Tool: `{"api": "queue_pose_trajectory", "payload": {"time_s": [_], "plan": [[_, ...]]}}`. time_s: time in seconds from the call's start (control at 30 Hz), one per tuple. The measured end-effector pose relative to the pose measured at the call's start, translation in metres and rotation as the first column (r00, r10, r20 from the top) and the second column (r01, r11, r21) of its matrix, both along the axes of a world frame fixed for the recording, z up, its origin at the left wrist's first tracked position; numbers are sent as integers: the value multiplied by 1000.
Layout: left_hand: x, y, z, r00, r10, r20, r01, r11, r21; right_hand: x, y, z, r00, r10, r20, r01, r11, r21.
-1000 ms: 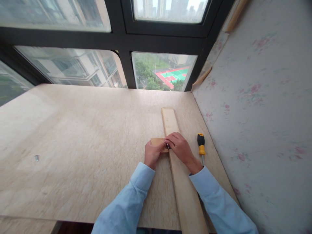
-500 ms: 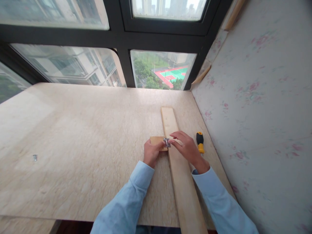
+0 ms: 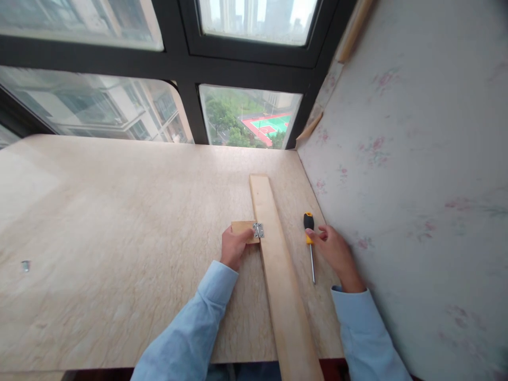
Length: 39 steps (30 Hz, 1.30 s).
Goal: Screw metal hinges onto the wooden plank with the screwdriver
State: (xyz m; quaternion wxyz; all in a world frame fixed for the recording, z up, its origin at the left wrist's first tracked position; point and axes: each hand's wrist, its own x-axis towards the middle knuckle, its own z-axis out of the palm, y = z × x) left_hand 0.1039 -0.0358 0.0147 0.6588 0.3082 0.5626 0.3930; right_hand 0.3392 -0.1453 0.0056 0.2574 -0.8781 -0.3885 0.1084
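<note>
My left hand (image 3: 234, 244) grips a small wooden block (image 3: 240, 226), its thumb pressing near a silver hinge (image 3: 258, 230). The block butts against the left side of a long wooden board (image 3: 283, 280), and the hinge lies across the seam between them. To the right of the board, a screwdriver (image 3: 308, 222) with a black and yellow handle lies on the countertop, its shaft pointing towards me. My right hand (image 3: 333, 248) is at the screwdriver, the thumb touching its handle and the other fingers curled loosely apart from it.
A small metal piece (image 3: 26, 265), too small to name, lies far left on the marble-patterned countertop (image 3: 130, 227). A flowered wall (image 3: 416, 185) closes off the right side near my right arm. Dark-framed windows (image 3: 254, 63) stand along the back edge.
My right hand has left the hinge and moved right to the screwdriver, uncovering its shaft. My left hand stays on the block. The whole view has shifted slightly.
</note>
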Motion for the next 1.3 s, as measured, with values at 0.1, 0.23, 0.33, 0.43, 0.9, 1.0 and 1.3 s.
{"api": "queue_pose_trajectory", "payload": {"time_s": [0.1,0.23,0.33,0.43,0.9,1.0,1.3], "plan": [[0,0,2,1000,-4,-10,4,1000,-6,-6,6,-1,992,25,-123,-22,1000,21],[0,1,2,1000,-10,-16,10,1000,5,-10,9,3,947,46,-317,1,989,147],[0,1,3,1000,-2,-19,2,1000,-5,-12,8,10,883,116,-455,-20,977,211],[0,1,4,1000,-1,-9,1,1000,-15,-16,9,25,684,285,-672,81,885,458],[0,2,-1,1000,-10,25,11,1000,-11,-71,70,83,648,716,-260,-256,526,811],[0,1,-1,1000,-9,22,9,1000,-11,-71,86,80,555,788,-267,-331,504,797],[0,2,0,999,-23,35,25,999,-34,-63,97,72,460,844,-276,-374,466,802]]}}
